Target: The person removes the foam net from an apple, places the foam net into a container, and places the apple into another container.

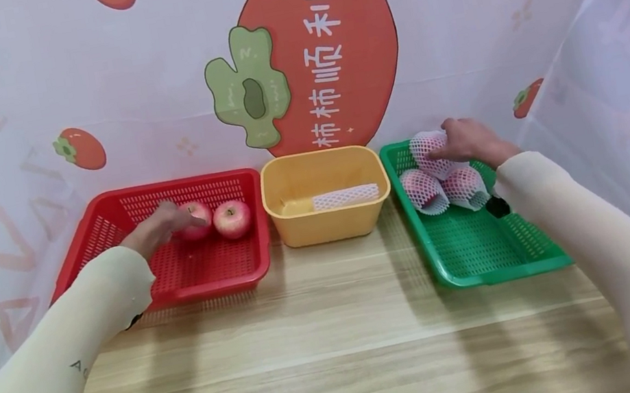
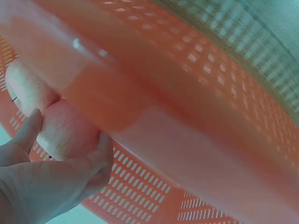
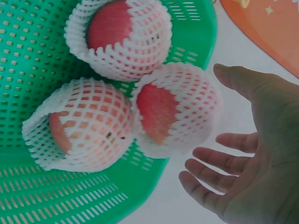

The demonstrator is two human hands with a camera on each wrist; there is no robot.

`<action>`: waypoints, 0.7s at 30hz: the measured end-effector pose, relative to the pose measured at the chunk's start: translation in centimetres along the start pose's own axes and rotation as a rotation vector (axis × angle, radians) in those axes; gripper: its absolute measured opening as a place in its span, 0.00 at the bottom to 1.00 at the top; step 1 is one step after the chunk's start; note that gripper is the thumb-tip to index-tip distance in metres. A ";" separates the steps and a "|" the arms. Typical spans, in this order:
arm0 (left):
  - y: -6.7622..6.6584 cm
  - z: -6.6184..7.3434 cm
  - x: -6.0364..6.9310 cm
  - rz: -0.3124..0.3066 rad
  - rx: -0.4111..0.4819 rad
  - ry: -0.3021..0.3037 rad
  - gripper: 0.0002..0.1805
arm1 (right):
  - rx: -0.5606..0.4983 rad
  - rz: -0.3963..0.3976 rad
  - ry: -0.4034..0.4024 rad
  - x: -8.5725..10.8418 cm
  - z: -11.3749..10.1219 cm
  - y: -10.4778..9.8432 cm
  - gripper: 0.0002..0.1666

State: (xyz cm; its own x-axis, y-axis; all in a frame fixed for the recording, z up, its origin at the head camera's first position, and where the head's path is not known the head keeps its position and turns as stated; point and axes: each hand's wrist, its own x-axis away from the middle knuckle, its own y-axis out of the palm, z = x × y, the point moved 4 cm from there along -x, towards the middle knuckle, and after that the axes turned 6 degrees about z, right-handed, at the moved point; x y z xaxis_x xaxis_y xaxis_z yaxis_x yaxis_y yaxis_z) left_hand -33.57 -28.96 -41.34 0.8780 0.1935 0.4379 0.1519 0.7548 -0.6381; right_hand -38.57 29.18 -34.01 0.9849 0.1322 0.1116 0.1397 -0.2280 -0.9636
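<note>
In the red basket [image 1: 205, 289] my left hand [image 1: 156, 228] has its thumb and fingers around one apple [image 1: 194, 218]; the left wrist view shows that apple [image 2: 70, 130] between them, touching a second apple [image 2: 29, 88]. The second apple [image 1: 233, 219] lies to the right in the head view. Over the green basket [image 1: 491, 277], my right hand [image 1: 471, 141] is beside the rearmost of three apples in white foam nets [image 1: 429, 151]. In the right wrist view the fingers of that hand [image 3: 238, 140] are spread, apart from the nearest netted apple [image 3: 177, 109].
Between the baskets stands a yellow bin [image 1: 329, 225] with a white foam net [image 1: 346, 197] lying inside. All three containers stand in a row at the back of the wooden table [image 1: 340, 345], against a printed cloth [image 1: 145, 79].
</note>
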 end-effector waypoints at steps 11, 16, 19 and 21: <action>0.4 -0.1 0.1 -0.005 -0.065 -0.006 0.53 | -0.035 -0.045 0.114 -0.2 0.8 2.3 0.54; 0.4 -0.2 0.2 0.006 -0.083 -0.005 0.52 | -0.067 -0.043 0.149 -0.4 1.0 2.9 0.62; 0.5 -0.2 0.3 -0.004 -0.078 0.005 0.52 | -0.090 -0.038 0.170 -0.6 1.1 3.3 0.64; 0.6 -0.2 0.4 -0.014 -0.072 0.008 0.53 | -0.102 -0.025 0.175 -0.7 1.1 3.5 0.64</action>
State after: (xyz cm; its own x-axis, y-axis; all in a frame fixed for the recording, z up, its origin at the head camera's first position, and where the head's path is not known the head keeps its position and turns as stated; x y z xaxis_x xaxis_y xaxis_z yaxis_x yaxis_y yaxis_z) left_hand -33.02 -28.55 -41.75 0.8791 0.1783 0.4420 0.1958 0.7105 -0.6760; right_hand -38.89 29.38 -37.75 0.9824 -0.0282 0.1845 0.1656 -0.3241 -0.9314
